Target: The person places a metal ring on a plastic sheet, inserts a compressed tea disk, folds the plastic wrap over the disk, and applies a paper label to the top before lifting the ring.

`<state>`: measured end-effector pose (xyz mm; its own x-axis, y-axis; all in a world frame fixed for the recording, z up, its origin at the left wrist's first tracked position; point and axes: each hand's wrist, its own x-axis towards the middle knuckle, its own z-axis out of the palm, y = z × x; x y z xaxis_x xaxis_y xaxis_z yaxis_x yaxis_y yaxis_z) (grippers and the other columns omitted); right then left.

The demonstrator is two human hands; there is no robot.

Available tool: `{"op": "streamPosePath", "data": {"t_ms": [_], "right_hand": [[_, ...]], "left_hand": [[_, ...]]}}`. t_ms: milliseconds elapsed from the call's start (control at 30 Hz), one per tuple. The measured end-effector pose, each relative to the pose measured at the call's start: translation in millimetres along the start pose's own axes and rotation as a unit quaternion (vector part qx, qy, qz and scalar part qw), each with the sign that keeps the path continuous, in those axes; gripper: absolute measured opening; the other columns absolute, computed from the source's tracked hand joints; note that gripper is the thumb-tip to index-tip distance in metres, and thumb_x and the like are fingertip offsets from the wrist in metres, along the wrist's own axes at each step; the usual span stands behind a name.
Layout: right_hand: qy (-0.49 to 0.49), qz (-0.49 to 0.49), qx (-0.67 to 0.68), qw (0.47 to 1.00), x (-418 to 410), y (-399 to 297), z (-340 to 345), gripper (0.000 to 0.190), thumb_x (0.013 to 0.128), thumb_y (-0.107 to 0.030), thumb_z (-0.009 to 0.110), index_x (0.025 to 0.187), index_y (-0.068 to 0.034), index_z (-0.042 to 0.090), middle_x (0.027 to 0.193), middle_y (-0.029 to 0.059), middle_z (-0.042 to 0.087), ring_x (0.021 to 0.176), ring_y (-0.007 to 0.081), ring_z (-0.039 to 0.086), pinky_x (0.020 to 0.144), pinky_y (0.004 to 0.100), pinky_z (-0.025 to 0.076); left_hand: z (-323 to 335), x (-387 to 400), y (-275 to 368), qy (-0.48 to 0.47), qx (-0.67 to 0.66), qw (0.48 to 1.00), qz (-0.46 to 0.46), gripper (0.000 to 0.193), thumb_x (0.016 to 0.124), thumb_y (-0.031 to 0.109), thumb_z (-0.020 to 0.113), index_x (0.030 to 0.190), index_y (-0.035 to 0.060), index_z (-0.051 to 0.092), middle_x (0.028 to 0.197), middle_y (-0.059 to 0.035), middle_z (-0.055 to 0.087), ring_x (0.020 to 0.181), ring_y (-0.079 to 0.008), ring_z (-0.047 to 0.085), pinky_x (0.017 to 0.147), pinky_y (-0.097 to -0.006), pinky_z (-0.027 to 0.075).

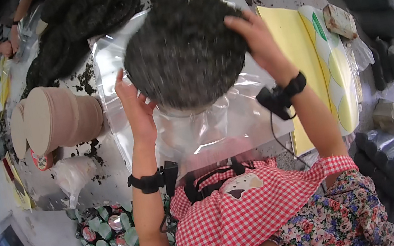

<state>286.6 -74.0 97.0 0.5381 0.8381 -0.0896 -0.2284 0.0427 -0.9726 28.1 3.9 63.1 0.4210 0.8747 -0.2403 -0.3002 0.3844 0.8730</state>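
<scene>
A large round, dark flaky disc, perhaps a pressed seaweed cake, is blurred by motion above clear plastic sheets. At its left edge is my left hand, fingers spread; I cannot tell how firmly it touches. My right hand grips the disc's right edge. A pale round rim shows just under the disc's lower edge. To the left lie stacks of round pinkish-beige discs, on their side. Right of the plastic are yellow sheets and a sheet with round yellow labels.
More dark flaky material is heaped at the back left. A tape roll and a crumpled plastic bag lie left. A worn block rests on the label sheet. Another person's hands are at the far left. Wrapped round packs lie below.
</scene>
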Motion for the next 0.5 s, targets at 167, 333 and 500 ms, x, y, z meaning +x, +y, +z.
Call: {"op": "streamPosePath", "data": {"t_ms": [167,333,500], "right_hand": [[0.058,0.038,-0.043,0.997,-46.8,46.8,7.7,0.03,0.09,-0.02,0.063,0.106,0.004,0.058,0.094,0.0059,0.063,0.083,0.0118,0.058,0.075,0.0276,0.047],[0.108,-0.085,-0.333,0.933,-55.4,76.7,19.1,0.037,0.089,-0.02,0.063,0.108,0.01,0.051,0.105,0.0206,0.053,0.095,0.0312,0.055,0.083,0.0384,0.044],[0.122,-0.133,-0.366,0.913,-57.4,79.0,25.2,0.035,0.087,-0.016,0.063,0.109,0.008,0.051,0.106,0.0226,0.05,0.096,0.0371,0.053,0.085,0.0401,0.044]], "left_hand": [[-15.1,-10.4,-19.8,0.006,0.435,0.887,0.156,0.029,0.081,0.008,0.068,0.11,0.0108,0.07,0.117,-0.0146,0.055,0.107,-0.0244,0.057,0.091,-0.0314,0.045],[-4.6,-18.6,-20.8,0.054,0.551,0.806,0.208,0.03,0.08,0.011,0.067,0.11,0.0119,0.07,0.117,-0.0184,0.052,0.109,-0.0308,0.053,0.093,-0.0364,0.042],[33.5,-3.1,-16.4,-0.03,0.594,0.677,0.433,0.034,0.081,0.024,0.069,0.115,0.02,0.066,0.134,-0.0134,0.044,0.129,-0.0296,0.038,0.107,-0.0484,0.024]]}}
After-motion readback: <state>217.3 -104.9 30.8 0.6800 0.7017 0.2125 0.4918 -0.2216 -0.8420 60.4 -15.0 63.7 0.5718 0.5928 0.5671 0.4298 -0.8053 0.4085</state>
